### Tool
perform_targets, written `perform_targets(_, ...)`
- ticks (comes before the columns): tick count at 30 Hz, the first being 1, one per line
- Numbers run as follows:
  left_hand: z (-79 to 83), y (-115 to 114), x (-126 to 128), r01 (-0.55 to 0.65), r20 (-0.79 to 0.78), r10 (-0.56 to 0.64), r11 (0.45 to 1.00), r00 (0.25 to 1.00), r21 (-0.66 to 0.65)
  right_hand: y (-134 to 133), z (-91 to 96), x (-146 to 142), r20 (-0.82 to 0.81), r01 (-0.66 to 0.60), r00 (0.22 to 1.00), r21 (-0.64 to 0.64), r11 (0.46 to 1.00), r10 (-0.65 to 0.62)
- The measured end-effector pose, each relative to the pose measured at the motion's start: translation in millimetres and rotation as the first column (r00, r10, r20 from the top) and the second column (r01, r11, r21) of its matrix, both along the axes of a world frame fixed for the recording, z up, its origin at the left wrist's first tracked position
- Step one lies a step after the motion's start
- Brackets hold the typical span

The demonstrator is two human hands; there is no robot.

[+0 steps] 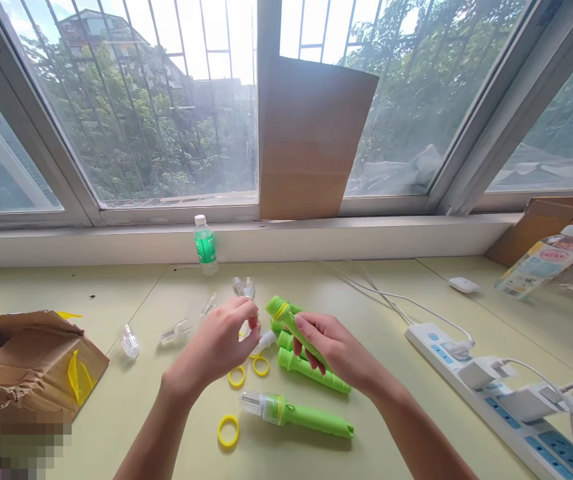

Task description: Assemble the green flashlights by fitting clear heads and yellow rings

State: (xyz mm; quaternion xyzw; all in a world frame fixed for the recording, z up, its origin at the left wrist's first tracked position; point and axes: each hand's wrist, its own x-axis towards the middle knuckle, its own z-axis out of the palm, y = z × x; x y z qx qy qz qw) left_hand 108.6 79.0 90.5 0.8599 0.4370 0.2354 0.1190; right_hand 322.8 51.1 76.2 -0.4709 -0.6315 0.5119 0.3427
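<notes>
My right hand [324,340] is wrapped round a green ribbed plastic handle [300,333], tilted with its threaded end up and to the left. A yellow ring sits just below that thread. To its left, my left hand [229,337] hovers with curled fingers, thumb and index slightly apart; nothing shows between them. Under the hands lie several more green handles [311,368] and a clear-and-white tip piece [265,342]. Loose yellow rings [228,432] are scattered near my left hand. Closer to me rests a green handle [319,420] fitted with a clear cap [258,403].
Clear plastic caps [129,341] lie to the left, beside a torn cardboard box [41,360]. A green-labelled bottle [205,247] stands by the sill. On the right are a power strip [496,407] with plugs and cables, a white puck [464,285] and a tilted bottle [546,260].
</notes>
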Motion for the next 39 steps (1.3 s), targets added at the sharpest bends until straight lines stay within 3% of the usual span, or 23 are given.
perform_targets(8, -23.5, 10, -4, -0.149, -0.197, 0.090, 0.938, 0.976, -0.312, 2, -1.7, -1, 0.068, 0.009, 0.998, 0.009, 1.000, -0.010)
perform_targets(13, -35.1, 25, -19, -0.293, -0.277, 0.201, 0.891, 0.939, -0.347, 1, -1.2, 1, 0.096, 0.020, 0.995, 0.014, 1.000, -0.022)
perform_targets(21, -36.4, 43, -50, -0.409, -0.285, 0.317, 0.835, 0.904, -0.369, -1, 1.4, 0, 0.140, 0.019, 0.990, 0.006, 1.000, -0.020)
perform_targets(30, -44.1, 41, -37, -0.360, -0.303, 0.261, 0.868, 0.916, -0.341, 0, -1.4, 0, 0.188, 0.015, 0.982, -0.012, 1.000, -0.013)
perform_targets(39, -64.9, 32, 18, -0.121, -0.334, 0.029, 0.958, 0.942, -0.259, 0, -0.9, -1, 0.207, 0.010, 0.978, -0.008, 1.000, -0.008)
